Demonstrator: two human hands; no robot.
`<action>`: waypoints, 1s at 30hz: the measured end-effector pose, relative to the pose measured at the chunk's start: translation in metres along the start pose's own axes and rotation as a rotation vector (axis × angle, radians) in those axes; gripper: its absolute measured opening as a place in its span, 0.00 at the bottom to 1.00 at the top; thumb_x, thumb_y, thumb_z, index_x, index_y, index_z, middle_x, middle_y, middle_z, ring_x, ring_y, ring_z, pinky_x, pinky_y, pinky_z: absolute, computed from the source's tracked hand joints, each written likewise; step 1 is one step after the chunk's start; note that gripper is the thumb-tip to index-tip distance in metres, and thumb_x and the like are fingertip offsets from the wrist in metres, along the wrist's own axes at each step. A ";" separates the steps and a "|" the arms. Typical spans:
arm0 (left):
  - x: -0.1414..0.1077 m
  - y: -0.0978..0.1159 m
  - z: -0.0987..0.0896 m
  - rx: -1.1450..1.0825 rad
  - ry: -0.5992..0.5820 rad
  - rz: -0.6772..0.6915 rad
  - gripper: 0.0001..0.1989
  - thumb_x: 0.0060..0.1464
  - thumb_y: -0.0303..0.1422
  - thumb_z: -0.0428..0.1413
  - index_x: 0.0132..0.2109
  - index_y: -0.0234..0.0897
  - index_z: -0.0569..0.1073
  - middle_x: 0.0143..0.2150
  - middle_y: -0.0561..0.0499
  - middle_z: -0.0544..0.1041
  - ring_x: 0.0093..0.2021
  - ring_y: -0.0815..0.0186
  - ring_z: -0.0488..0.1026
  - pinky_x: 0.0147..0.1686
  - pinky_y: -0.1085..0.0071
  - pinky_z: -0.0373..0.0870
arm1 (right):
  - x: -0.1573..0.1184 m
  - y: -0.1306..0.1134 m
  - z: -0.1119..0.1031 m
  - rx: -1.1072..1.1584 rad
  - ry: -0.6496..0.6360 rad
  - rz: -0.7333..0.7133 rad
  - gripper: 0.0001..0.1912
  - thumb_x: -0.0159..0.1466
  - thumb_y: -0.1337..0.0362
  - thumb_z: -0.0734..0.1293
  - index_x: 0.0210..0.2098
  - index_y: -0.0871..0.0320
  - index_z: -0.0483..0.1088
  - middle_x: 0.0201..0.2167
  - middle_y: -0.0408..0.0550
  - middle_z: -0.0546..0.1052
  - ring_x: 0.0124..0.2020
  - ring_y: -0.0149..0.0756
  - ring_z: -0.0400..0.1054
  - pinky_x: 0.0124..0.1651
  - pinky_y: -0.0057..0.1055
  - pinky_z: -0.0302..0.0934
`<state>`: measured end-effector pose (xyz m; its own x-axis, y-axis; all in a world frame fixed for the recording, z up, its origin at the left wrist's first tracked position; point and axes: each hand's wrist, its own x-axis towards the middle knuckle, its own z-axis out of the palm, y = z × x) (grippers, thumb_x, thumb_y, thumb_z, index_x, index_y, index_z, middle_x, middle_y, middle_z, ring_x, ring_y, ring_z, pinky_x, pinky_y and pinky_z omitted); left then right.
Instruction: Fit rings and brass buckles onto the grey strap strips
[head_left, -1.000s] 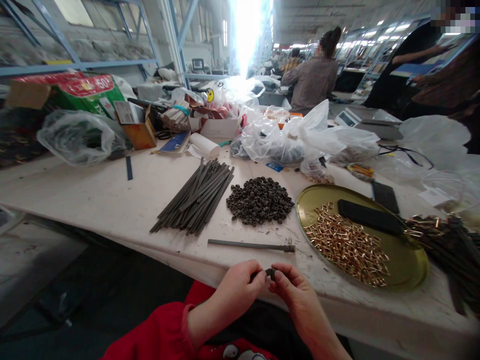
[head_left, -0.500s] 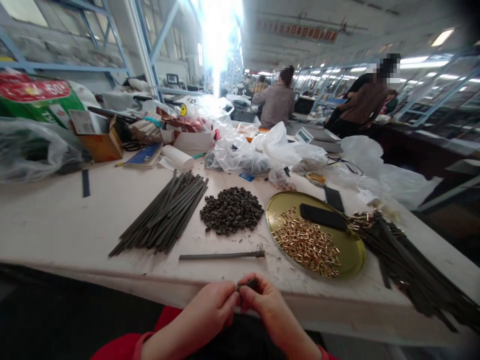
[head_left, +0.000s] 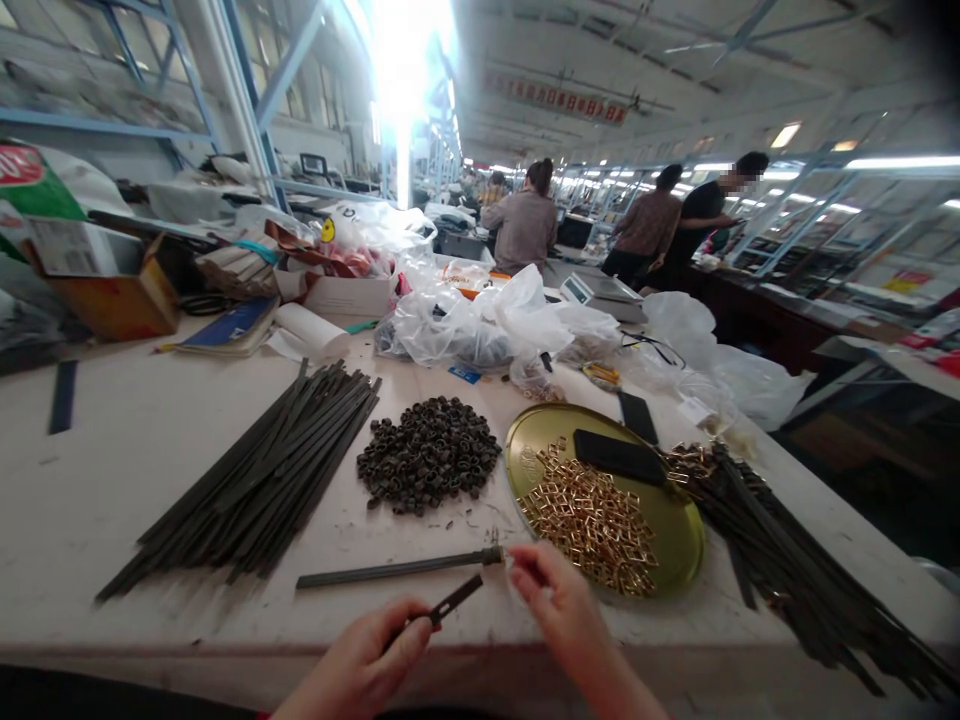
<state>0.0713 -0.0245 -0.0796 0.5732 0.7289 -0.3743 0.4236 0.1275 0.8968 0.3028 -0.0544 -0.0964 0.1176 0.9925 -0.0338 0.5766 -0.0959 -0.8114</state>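
My left hand (head_left: 379, 638) is closed on one end of a dark strap (head_left: 459, 598), whose free end, with a long slot in it, points up and to the right. Just right of it is my right hand (head_left: 553, 598), fingers curled together at the tip of another dark strap (head_left: 397, 570) lying on the table. A small gold glint shows by those fingertips; what they pinch is too small to make out. Beyond my hands lies a heap of small dark loops (head_left: 429, 455). Gold metal buckles (head_left: 592, 520) are piled on a round gold tray (head_left: 688, 535).
A bundle of dark straps (head_left: 255, 480) lies at left, and straps with gold buckles (head_left: 787, 560) at right. A black phone-like slab (head_left: 619, 457) rests on the tray. Plastic bags (head_left: 480, 325), a blue notebook (head_left: 229, 325) and a scale (head_left: 600, 292) stand behind. Several people are farther back.
My hands have parted from their joint grip near the table edge. The left now shows the slotted strap; the right has reached forward to the lying strap's tip. The view has shifted.
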 end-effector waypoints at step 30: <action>-0.031 0.047 0.005 -0.003 0.213 0.078 0.11 0.47 0.38 0.50 0.26 0.34 0.67 0.23 0.55 0.68 0.28 0.68 0.64 0.30 0.75 0.60 | -0.040 -0.070 0.033 0.818 -0.347 0.187 0.18 0.51 0.49 0.70 0.26 0.59 0.71 0.21 0.40 0.69 0.20 0.26 0.56 0.25 0.26 0.53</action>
<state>0.0765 -0.0445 -0.0269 0.4426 0.8623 -0.2462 0.3819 0.0672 0.9217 0.2312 -0.0847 -0.0574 -0.1749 0.9460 -0.2729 -0.1974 -0.3052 -0.9316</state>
